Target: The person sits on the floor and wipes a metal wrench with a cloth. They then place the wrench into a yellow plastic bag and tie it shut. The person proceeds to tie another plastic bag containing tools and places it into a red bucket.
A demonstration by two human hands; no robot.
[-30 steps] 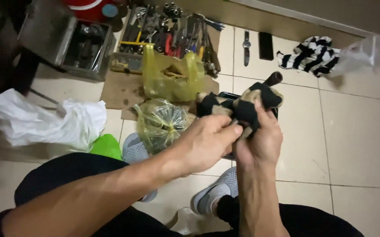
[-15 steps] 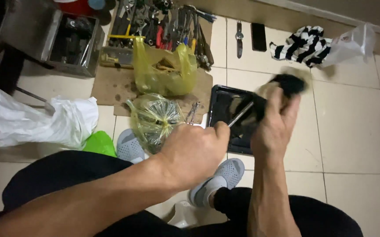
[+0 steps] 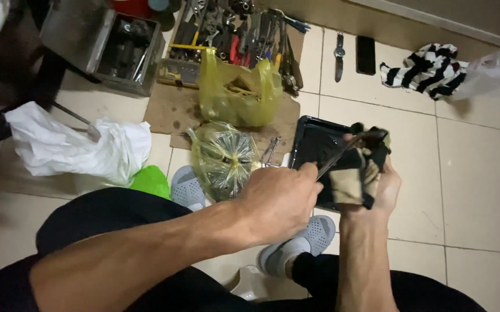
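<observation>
The left hand (image 3: 279, 199) is closed around one end of a thin metal rod (image 3: 342, 155). The rod slants up and to the right, into a black and tan rag (image 3: 358, 173). The right hand (image 3: 380, 185) is wrapped around the rag and squeezes it onto the rod's far end. Under both hands a black tray (image 3: 313, 144) lies on the floor (image 3: 469, 185). A yellow bag (image 3: 235, 95) sits farther off on the left.

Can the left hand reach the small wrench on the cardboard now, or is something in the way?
Probably not at once: the left hand grips a thin metal tool. The wrench lies close ahead, uncovered, beside the clear bag.
</observation>
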